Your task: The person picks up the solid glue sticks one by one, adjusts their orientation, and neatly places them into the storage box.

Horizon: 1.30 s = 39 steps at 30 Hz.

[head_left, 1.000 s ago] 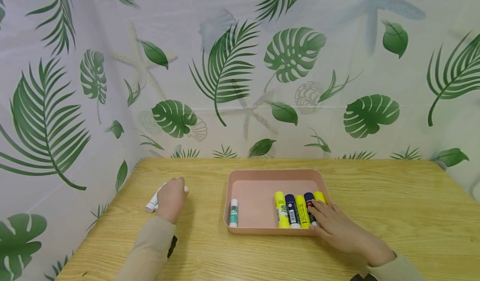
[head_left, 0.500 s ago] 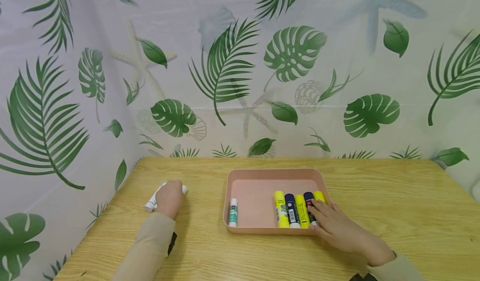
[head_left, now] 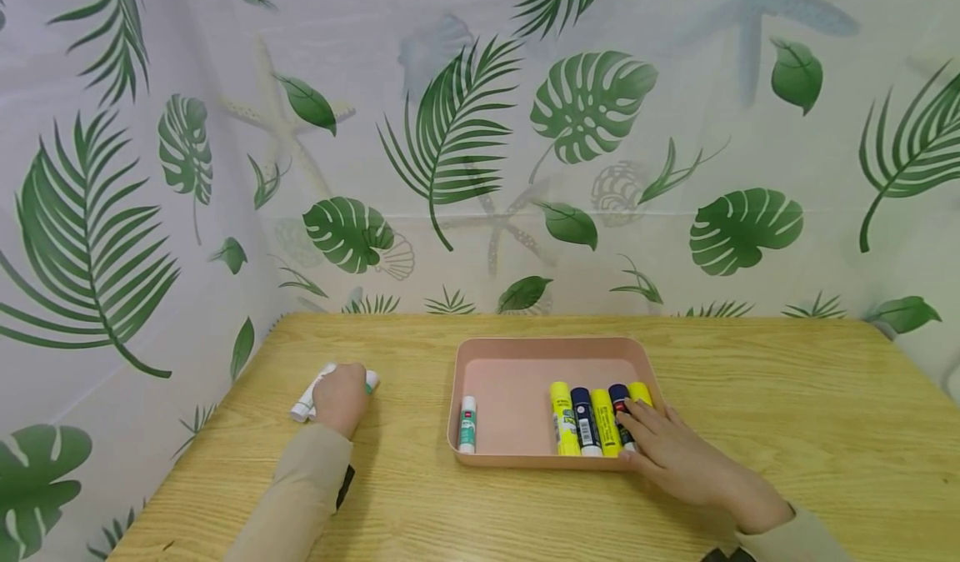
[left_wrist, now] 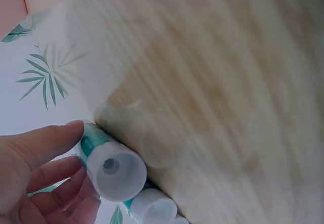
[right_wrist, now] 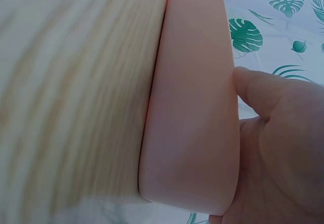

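Note:
My left hand [head_left: 341, 399] pinches a white-and-green glue stick [left_wrist: 119, 171] low over the table at the left, thumb on one side and fingers on the other. More white glue sticks [head_left: 303, 409] lie close beside it, partly hidden by the hand. In the pink tray [head_left: 517, 387], a small green-and-white glue stick [head_left: 468, 424] stands in the left corner. Yellow glue sticks [head_left: 564, 420] and navy ones [head_left: 585, 423] alternate in a row on the right. My right hand [head_left: 678, 466] rests over the tray's front right corner, fingers extended onto the rightmost sticks, thumb at the rim.
The wooden table [head_left: 420, 504] extends around the tray on all sides. A white cloth [head_left: 480, 237] with printed leaves hangs behind the table and along its left side.
The glue stick in my left hand shows more of its green end past the fingers, shifted slightly right. My right hand and the tray stay in place.

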Each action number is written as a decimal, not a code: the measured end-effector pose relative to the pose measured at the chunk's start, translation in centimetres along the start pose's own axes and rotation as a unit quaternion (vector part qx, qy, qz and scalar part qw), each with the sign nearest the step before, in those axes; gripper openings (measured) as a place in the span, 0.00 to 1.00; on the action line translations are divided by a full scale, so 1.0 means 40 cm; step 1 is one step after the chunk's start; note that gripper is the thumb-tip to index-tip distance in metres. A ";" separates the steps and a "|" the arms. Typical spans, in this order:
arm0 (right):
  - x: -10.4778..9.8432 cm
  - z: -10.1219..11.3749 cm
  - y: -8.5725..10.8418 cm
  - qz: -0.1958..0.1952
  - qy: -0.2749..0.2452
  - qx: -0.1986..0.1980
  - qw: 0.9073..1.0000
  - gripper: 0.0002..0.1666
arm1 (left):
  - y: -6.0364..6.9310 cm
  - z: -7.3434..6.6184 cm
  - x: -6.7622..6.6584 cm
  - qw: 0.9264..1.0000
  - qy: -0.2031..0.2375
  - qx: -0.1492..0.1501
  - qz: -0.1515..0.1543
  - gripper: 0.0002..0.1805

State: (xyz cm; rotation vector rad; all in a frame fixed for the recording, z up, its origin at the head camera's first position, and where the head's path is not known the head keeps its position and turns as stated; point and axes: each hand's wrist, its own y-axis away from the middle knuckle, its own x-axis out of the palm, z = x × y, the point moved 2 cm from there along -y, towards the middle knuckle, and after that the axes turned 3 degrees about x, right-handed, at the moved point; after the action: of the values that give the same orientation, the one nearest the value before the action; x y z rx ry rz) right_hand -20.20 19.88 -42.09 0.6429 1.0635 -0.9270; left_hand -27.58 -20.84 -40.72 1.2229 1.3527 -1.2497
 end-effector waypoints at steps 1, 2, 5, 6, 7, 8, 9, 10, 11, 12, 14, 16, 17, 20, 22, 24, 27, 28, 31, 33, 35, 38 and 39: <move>0.001 0.000 0.000 0.000 -0.001 0.002 1.000 0.35 | 0.000 -0.001 0.001 1.000 0.001 0.002 -0.001 0.05; 0.001 0.000 0.000 -0.001 -0.002 0.003 1.000 0.35 | 0.001 -0.002 0.003 1.000 0.001 0.003 -0.001 0.06; 0.003 -0.001 0.000 0.001 -0.006 0.008 1.000 0.35 | 0.001 -0.006 0.007 1.000 0.002 0.006 -0.003 0.06; 0.003 -0.001 0.000 0.000 -0.004 0.006 1.000 0.35 | 0.001 -0.008 0.008 1.000 0.000 0.007 -0.002 0.05; 0.003 -0.001 0.000 0.000 -0.006 0.007 1.000 0.35 | 0.000 -0.010 0.009 1.000 0.001 0.007 -0.001 0.05; 0.004 -0.002 0.000 -0.001 -0.005 0.004 1.000 0.35 | 0.000 -0.012 0.010 1.000 0.002 0.007 0.000 0.05; 0.004 -0.003 0.000 -0.001 -0.005 0.004 1.000 0.35 | 0.000 -0.015 0.010 1.000 0.004 0.006 0.001 0.05; 0.004 -0.003 0.000 -0.002 -0.003 0.002 1.000 0.35 | -0.001 -0.017 0.011 1.000 0.005 0.005 0.005 0.05; 0.005 -0.004 0.000 -0.002 -0.002 0.002 1.000 0.35 | -0.001 -0.020 0.010 1.000 0.006 0.004 0.008 0.05; 0.005 -0.004 0.000 -0.002 -0.002 0.001 1.000 0.35 | -0.001 -0.022 0.010 1.000 0.007 0.002 0.012 0.05; 0.006 -0.005 -0.001 -0.001 -0.001 0.002 1.000 0.35 | -0.002 -0.026 0.012 1.000 0.011 -0.003 0.019 0.06; 0.006 -0.005 0.000 0.000 0.001 0.002 1.000 0.35 | -0.004 -0.027 0.014 0.999 0.014 -0.009 0.028 0.07; 0.006 -0.005 0.000 0.000 0.000 0.002 1.000 0.35 | -0.004 -0.028 0.016 0.999 0.016 -0.010 0.031 0.08; 0.006 -0.005 0.000 -0.001 0.002 -0.002 1.000 0.34 | -0.008 -0.028 0.020 0.999 0.020 -0.009 0.036 0.09; 0.006 -0.004 0.000 -0.002 0.000 -0.002 1.000 0.34 | -0.010 -0.028 0.022 0.999 0.023 -0.007 0.037 0.09; 0.005 -0.003 0.000 -0.003 0.000 -0.003 1.000 0.34 | -0.011 -0.028 0.022 0.999 0.026 -0.005 0.039 0.09; 0.004 -0.002 0.000 -0.003 0.000 -0.004 1.000 0.34 | -0.012 -0.029 0.021 0.999 0.031 -0.007 0.044 0.09; 0.004 -0.002 0.000 -0.003 0.000 -0.004 1.000 0.34 | -0.012 -0.029 0.020 0.998 0.032 -0.008 0.046 0.09; 0.003 -0.002 0.000 -0.004 -0.001 -0.004 1.000 0.34 | -0.012 -0.031 0.017 0.998 0.036 -0.012 0.049 0.09; 0.003 -0.002 0.000 -0.004 -0.002 -0.004 1.000 0.34 | -0.013 -0.032 0.018 0.998 0.038 -0.016 0.048 0.08; 0.003 -0.002 0.000 -0.003 -0.003 -0.004 1.000 0.34 | -0.016 -0.032 0.022 0.998 0.038 -0.020 0.047 0.08; 0.003 -0.003 0.000 -0.001 -0.005 -0.004 1.000 0.34 | -0.020 -0.030 0.028 0.998 0.036 -0.021 0.041 0.08; 0.003 -0.003 0.000 0.000 -0.006 -0.004 1.000 0.34 | -0.020 -0.029 0.030 0.998 0.036 -0.021 0.041 0.08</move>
State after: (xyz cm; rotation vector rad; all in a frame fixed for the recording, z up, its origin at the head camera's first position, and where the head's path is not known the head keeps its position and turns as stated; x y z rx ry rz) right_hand -20.25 19.93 -42.26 0.6302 1.0568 -0.9258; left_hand -28.50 -19.58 -41.70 1.2910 1.3601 -1.1249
